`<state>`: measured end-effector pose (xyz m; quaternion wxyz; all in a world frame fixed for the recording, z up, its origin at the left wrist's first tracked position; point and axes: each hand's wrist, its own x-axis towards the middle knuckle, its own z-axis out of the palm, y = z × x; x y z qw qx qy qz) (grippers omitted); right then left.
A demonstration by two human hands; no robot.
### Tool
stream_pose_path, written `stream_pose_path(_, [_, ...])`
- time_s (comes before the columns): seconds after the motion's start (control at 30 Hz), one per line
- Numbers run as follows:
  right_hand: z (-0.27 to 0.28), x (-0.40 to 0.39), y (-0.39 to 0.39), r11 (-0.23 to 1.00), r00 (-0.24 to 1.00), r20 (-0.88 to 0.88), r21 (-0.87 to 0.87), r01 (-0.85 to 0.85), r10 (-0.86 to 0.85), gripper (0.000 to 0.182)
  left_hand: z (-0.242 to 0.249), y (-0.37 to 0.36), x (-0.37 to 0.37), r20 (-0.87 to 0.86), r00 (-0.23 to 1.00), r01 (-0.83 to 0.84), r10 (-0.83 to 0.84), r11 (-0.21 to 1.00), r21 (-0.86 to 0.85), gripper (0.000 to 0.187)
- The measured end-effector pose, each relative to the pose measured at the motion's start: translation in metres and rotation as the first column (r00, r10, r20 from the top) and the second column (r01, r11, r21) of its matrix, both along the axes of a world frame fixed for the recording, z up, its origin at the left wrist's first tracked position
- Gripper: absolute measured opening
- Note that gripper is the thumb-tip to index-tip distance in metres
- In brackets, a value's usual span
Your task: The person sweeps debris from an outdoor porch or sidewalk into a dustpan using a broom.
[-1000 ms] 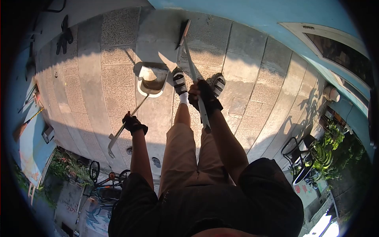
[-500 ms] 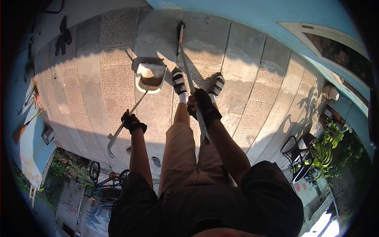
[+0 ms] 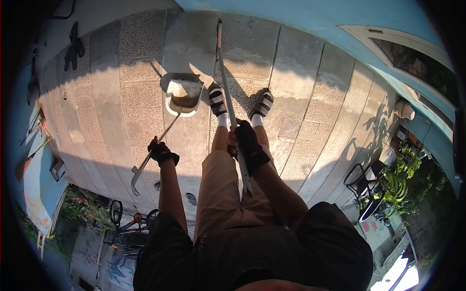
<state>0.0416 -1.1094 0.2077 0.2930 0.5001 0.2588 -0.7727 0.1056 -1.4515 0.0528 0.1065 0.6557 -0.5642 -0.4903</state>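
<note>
My left hand (image 3: 162,151), in a black fingerless glove, is closed around the long handle (image 3: 169,127) of a dustpan. The pale dustpan (image 3: 195,88) rests on the paving, left of my feet, its inside partly in shadow. My right hand (image 3: 249,145), gloved the same way, grips a broom's grey pole (image 3: 227,85). That pole slants from above my thighs, past my feet, out to the far paving. At its far end the narrow broom head (image 3: 219,35) is seen nearly edge-on; its bristles are hard to make out.
Sandals (image 3: 217,99) are on my feet on sunlit and shaded paving (image 3: 189,41). A blue wall (image 3: 291,19) with a window frame runs along the far right. A black chair (image 3: 359,179) and plants stand at right. A bicycle (image 3: 133,223) is at lower left.
The broom head has shifted slightly farther away and turned more edge-on. The pole's near end has dropped toward my lap. The dustpan and my left hand have stayed nearly still.
</note>
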Motion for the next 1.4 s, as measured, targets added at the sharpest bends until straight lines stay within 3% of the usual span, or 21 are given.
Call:
stream_pose_path(0.03, [-0.009,-0.002,0.003,0.999,0.999,0.024,-0.038,0.027,-0.026,0.028,-0.003,0.001,0.001,-0.042,0.999,0.011,-0.012,1.0,-0.026,0.018])
stream_pose_path(0.07, [-0.022,-0.008,0.006,0.951,0.978,0.034,-0.231,0.207,-0.204,0.012,0.0,0.003,-0.002,-0.056,0.998,-0.015,0.015,1.0,-0.006,0.018])
stream_pose_path(0.1, [-0.036,-0.016,0.007,0.967,0.984,0.007,-0.186,0.174,-0.176,0.006,0.004,0.006,-0.004,-0.059,0.998,-0.015,0.014,1.0,-0.005,0.018])
stream_pose_path(0.2, [-0.062,-0.047,-0.007,0.983,0.988,-0.089,-0.145,0.111,-0.125,0.011,0.004,0.003,-0.001,0.018,1.0,0.003,-0.003,1.0,-0.006,0.021])
stream_pose_path(0.27, [-0.063,-0.066,-0.012,0.995,0.985,-0.156,-0.082,0.061,-0.073,0.01,-0.017,-0.013,0.008,-0.057,0.998,0.003,-0.003,1.0,-0.011,0.02])
stream_pose_path(0.37, [-0.054,-0.067,-0.016,0.985,0.988,-0.115,-0.149,0.085,-0.103,0.015,-0.009,-0.008,0.008,-0.026,0.999,-0.035,0.036,0.999,0.039,0.022])
stream_pose_path(0.4, [-0.049,-0.057,-0.019,0.997,0.987,-0.161,-0.074,0.005,-0.017,0.021,-0.005,-0.006,0.006,-0.026,0.999,-0.037,0.038,0.998,0.043,0.022])
stream_pose_path(0.5, [-0.002,-0.028,-0.018,0.997,0.995,-0.065,0.021,-0.08,0.081,0.035,-0.018,-0.015,0.015,-0.029,0.999,-0.036,0.037,0.999,0.03,0.025])
stream_pose_path(0.57, [0.018,-0.01,-0.017,0.997,0.997,-0.036,-0.001,-0.072,0.072,0.044,-0.022,-0.018,0.015,-0.037,0.999,-0.006,0.006,1.0,-0.007,0.028])
stream_pose_path(0.6, [0.025,-0.008,-0.017,0.996,0.997,0.004,0.04,-0.075,0.075,0.03,-0.021,-0.018,0.015,-0.035,0.999,-0.008,0.008,1.0,-0.008,0.028])
stream_pose_path(0.63, [0.017,-0.005,-0.014,0.996,0.997,0.006,0.04,-0.076,0.076,0.03,-0.014,-0.013,0.01,-0.003,1.0,-0.011,0.011,1.0,0.009,0.029])
stream_pose_path(0.7, [-0.01,-0.007,-0.005,0.97,0.988,0.043,-0.19,0.153,-0.147,0.013,-0.013,-0.011,0.009,0.027,1.0,-0.012,0.011,1.0,0.028,0.03])
stream_pose_path(0.8, [-0.039,-0.049,0.001,0.978,0.983,-0.049,-0.12,0.171,-0.178,0.004,-0.017,-0.013,0.007,0.009,0.999,-0.036,0.036,0.999,0.019,0.034])
stream_pose_path(0.9, [-0.05,-0.071,-0.002,0.977,0.97,-0.125,-0.077,0.201,-0.21,0.004,-0.002,-0.006,0.006,0.113,0.994,0.0,-0.008,0.998,0.066,0.037])
stream_pose_path(0.97, [-0.044,-0.076,-0.001,0.975,0.961,-0.164,-0.069,0.213,-0.222,0.006,-0.004,-0.004,0.003,-0.018,0.999,0.027,-0.027,1.0,-0.007,0.033])
stream_pose_path(1.03, [-0.024,-0.055,-0.006,0.991,0.986,-0.103,0.01,0.133,-0.131,0.008,-0.006,-0.006,0.006,0.032,0.999,0.005,-0.006,1.0,0.025,0.029])
stream_pose_path(1.07, [-0.019,-0.04,-0.007,0.994,0.99,-0.093,-0.036,0.106,-0.109,0.009,-0.012,-0.009,0.008,0.01,1.0,-0.005,0.005,1.0,0.016,0.027])
stream_pose_path(1.1, [0.007,-0.035,-0.013,0.993,0.997,-0.009,0.08,0.082,-0.081,0.009,-0.016,-0.012,0.01,-0.008,1.0,-0.014,0.014,1.0,0.006,0.026])
stream_pose_path(1.2, [0.008,-0.013,-0.01,0.999,0.999,0.017,0.015,0.05,-0.051,0.007,-0.003,-0.004,-0.002,0.052,0.999,-0.016,0.013,0.998,0.06,0.026])
stream_pose_path(1.3, [-0.02,-0.028,-0.001,0.985,0.984,0.093,-0.078,0.157,-0.149,0.003,-0.032,-0.021,0.013,-0.035,0.999,0.013,-0.013,1.0,0.023,0.025])
stream_pose_path(1.4, [-0.062,-0.062,0.007,0.964,0.989,0.03,-0.22,0.148,-0.145,0.006,-0.032,-0.019,0.01,-0.012,0.999,0.035,-0.035,0.999,-0.027,0.026])
